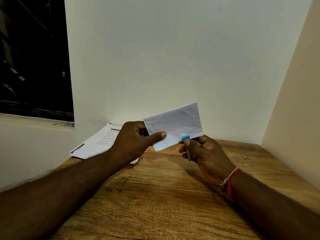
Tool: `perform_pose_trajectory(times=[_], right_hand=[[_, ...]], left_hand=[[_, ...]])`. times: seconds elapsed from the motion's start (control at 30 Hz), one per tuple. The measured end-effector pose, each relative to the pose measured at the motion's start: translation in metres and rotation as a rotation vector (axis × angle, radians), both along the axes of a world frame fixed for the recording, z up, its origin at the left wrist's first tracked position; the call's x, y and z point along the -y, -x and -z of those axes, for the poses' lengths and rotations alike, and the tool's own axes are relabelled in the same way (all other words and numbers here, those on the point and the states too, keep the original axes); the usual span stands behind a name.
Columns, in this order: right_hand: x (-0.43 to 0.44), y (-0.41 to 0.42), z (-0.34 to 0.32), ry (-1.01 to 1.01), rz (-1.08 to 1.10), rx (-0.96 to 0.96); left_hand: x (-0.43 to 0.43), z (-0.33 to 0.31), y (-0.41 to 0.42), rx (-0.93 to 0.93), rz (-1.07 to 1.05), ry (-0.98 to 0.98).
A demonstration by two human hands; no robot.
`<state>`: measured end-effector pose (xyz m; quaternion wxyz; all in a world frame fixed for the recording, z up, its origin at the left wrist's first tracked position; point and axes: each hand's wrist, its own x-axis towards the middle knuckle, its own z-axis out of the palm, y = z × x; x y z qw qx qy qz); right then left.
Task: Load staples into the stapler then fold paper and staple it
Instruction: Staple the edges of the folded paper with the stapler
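the left hand [136,135] pinches the left end of a folded white sheet of paper [174,124], thumb pressed across its front, holding it up above the wooden counter [155,196]. one small staple [152,126] shows near the held end. the right hand [206,153] is closed around a small blue-tipped stapler [186,138], whose blue tip touches the paper's lower edge. behind the left hand, printed white sheets [98,142] lie on the counter's far left corner against the pale wall [155,58].
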<state>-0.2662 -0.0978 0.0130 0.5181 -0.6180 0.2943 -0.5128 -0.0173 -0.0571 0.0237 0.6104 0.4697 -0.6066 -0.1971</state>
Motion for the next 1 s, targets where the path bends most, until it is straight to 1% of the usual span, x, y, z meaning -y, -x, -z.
perform_pose_trajectory(times=[0.2,0.4,0.57,0.6,0.63,0.73,0.83,0.87,0.93,1.0], right_hand=[[-0.001,-0.001,-0.001,0.083,0.07,-0.04],[-0.003,-0.003,-0.003,0.097,0.151,-0.056],[-0.001,-0.004,-0.003,0.029,0.062,-0.022],[-0.001,-0.002,-0.003,0.047,0.071,-0.065],[0.001,0.0,-0.003,0.094,0.107,-0.158],[0.007,0.008,0.001,0.274,0.246,-0.593],[0.009,0.01,0.005,0.357,0.284,-0.907],[0.009,0.009,0.005,0.36,0.269,-0.968],[0.008,0.01,0.005,0.34,0.257,-1.014],[0.008,0.011,0.002,0.308,0.268,-0.968]], left_hand=[[0.001,0.001,0.002,0.005,-0.011,-0.005],[0.001,0.003,0.004,-0.01,-0.007,-0.021],[0.007,0.007,0.001,-0.133,0.061,-0.031],[0.007,0.006,0.001,-0.159,0.065,-0.03],[0.006,0.005,0.0,-0.19,0.07,-0.027],[0.007,0.001,-0.003,-0.32,0.087,-0.024],[0.01,-0.004,-0.011,-0.443,0.105,-0.046],[0.011,-0.006,-0.012,-0.476,0.112,-0.051],[0.011,-0.007,-0.013,-0.509,0.125,-0.065],[0.011,-0.005,-0.011,-0.488,0.12,-0.085]])
